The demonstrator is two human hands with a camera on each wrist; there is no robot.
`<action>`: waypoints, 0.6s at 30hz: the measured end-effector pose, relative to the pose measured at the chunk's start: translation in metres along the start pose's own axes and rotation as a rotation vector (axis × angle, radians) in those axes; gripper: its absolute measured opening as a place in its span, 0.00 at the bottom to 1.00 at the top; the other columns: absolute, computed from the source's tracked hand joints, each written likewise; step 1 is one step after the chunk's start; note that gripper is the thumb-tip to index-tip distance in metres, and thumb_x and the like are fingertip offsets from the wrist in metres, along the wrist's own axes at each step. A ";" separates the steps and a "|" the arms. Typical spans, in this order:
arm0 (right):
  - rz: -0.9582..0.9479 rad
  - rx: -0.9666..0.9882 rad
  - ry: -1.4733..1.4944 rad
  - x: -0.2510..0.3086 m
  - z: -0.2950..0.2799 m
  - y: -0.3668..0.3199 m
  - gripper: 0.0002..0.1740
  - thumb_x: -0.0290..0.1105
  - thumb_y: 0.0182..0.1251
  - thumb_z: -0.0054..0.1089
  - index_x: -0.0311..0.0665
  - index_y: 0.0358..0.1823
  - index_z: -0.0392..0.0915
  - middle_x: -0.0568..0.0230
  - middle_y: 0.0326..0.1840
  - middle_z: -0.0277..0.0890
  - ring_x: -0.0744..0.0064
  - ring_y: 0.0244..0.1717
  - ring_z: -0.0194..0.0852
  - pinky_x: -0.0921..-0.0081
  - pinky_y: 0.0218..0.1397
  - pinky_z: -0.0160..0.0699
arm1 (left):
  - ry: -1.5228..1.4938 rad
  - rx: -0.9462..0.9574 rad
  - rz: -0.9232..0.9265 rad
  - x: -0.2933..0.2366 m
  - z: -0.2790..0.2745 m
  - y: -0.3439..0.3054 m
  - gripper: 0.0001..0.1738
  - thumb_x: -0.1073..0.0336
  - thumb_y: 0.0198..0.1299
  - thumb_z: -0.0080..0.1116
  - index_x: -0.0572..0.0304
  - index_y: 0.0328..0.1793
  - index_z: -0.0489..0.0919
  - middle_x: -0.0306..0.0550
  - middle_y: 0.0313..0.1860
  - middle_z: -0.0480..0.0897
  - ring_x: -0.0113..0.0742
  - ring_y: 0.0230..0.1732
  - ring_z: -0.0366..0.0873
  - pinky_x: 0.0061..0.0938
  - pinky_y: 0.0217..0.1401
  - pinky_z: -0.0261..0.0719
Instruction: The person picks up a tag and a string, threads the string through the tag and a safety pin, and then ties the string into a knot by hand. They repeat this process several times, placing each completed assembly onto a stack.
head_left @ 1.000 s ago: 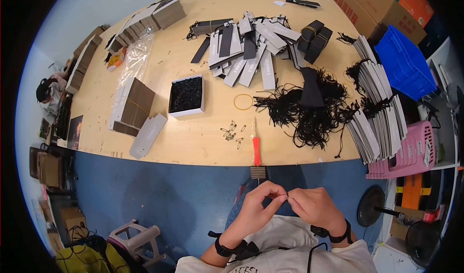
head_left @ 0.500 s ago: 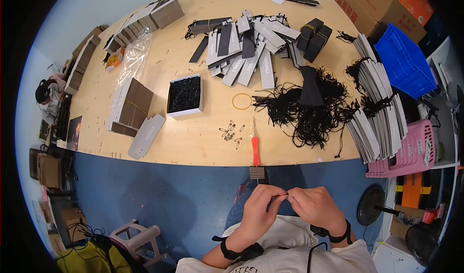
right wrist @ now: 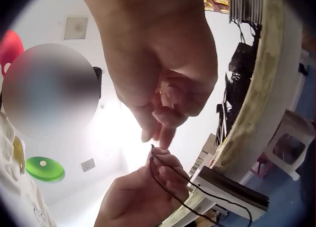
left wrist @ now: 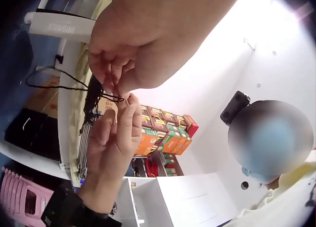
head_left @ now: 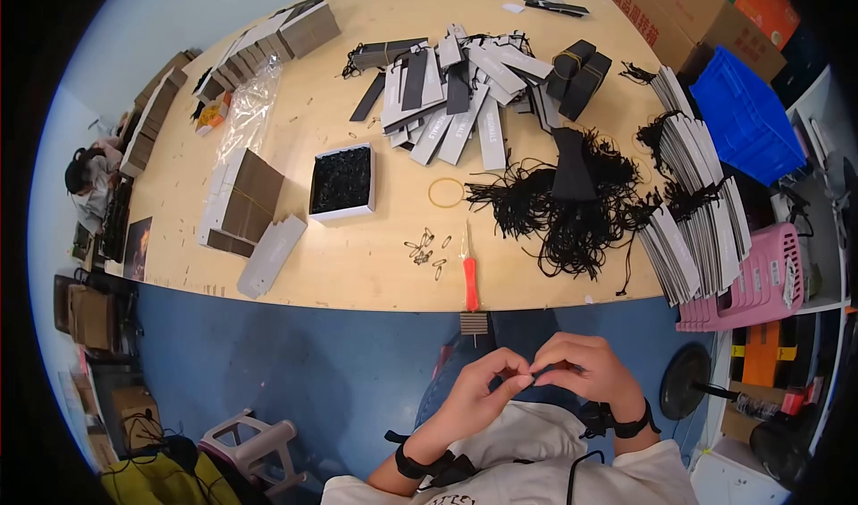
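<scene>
My left hand (head_left: pixel 483 392) pinches a thin black cord between thumb and fingertips. In the left wrist view the cord (left wrist: pixel 54 87) hangs out in a long loop beside the left hand (left wrist: pixel 143 39). The right wrist view shows the cord (right wrist: pixel 207 193) trailing from the left fingertips, with its small end just below the right hand (right wrist: pixel 163 54). My right hand (head_left: pixel 592 370) faces the left one, thumb and forefinger arched and tips close to the left fingertips; whether it grips the cord is hidden.
On the table (head_left: pixel 384 268) lie a red-handled tool (head_left: pixel 471 283), small metal pins (head_left: pixel 422 253), a box of black pieces (head_left: pixel 343 181), black cords (head_left: pixel 572 237), and grey tags (head_left: pixel 490 130). Stacked tags (head_left: pixel 241 203) stand left. A stool (head_left: pixel 250 447) is below left.
My right fingers have spread into a wider arch, and that hand has risen slightly. My left hand stays near the same place, its fingertips a little lower.
</scene>
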State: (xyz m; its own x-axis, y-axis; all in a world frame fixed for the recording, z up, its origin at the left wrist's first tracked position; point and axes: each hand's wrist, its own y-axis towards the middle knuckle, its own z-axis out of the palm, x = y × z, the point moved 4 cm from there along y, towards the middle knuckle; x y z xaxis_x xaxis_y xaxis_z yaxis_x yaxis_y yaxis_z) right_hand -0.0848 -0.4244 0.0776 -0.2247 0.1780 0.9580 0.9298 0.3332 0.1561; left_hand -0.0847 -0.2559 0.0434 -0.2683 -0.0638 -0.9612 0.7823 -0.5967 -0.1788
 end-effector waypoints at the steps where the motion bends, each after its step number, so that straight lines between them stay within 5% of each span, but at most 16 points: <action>1: -0.022 0.016 0.031 -0.001 0.001 0.000 0.09 0.17 0.54 0.68 0.34 0.37 0.83 0.63 0.34 0.81 0.78 0.21 0.74 0.83 0.22 0.68 | -0.060 0.032 -0.024 0.002 0.002 0.000 0.05 0.72 0.67 0.58 0.66 0.44 0.76 0.39 0.38 0.78 0.23 0.40 0.74 0.22 0.46 0.74; 4: 0.229 0.145 0.126 -0.002 0.001 -0.002 0.08 0.21 0.59 0.66 0.37 0.40 0.83 0.67 0.32 0.78 0.81 0.20 0.73 0.82 0.21 0.68 | -0.204 0.074 -0.098 0.009 0.005 -0.001 0.05 0.71 0.68 0.57 0.66 0.46 0.76 0.38 0.39 0.79 0.22 0.41 0.73 0.21 0.46 0.73; 11: 0.259 0.148 0.147 -0.005 0.005 -0.008 0.05 0.21 0.61 0.65 0.36 0.38 0.82 0.67 0.31 0.77 0.82 0.18 0.71 0.81 0.20 0.65 | -0.078 0.096 -0.071 0.020 0.007 -0.003 0.05 0.72 0.70 0.54 0.66 0.48 0.75 0.39 0.41 0.79 0.22 0.44 0.75 0.19 0.49 0.74; 14: 0.308 0.163 0.111 -0.008 0.006 -0.012 0.04 0.21 0.61 0.65 0.35 0.37 0.80 0.67 0.31 0.76 0.82 0.19 0.71 0.81 0.22 0.67 | -0.336 0.089 -0.173 0.020 0.013 -0.007 0.05 0.72 0.71 0.52 0.66 0.48 0.73 0.40 0.40 0.78 0.24 0.44 0.77 0.20 0.49 0.75; 18: 0.204 0.088 0.106 -0.015 0.009 -0.013 0.03 0.22 0.62 0.65 0.34 0.36 0.79 0.67 0.34 0.74 0.81 0.29 0.71 0.83 0.31 0.69 | -0.270 0.074 -0.164 0.024 0.009 -0.008 0.05 0.72 0.71 0.52 0.67 0.48 0.73 0.42 0.42 0.78 0.28 0.44 0.80 0.24 0.50 0.79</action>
State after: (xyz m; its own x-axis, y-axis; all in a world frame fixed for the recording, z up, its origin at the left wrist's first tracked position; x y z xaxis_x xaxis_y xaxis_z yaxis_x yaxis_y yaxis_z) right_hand -0.0960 -0.4232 0.0590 0.0014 0.1534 0.9882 0.9228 0.3805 -0.0603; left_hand -0.1025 -0.2595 0.0237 -0.5346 -0.1658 -0.8287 0.6762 -0.6721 -0.3017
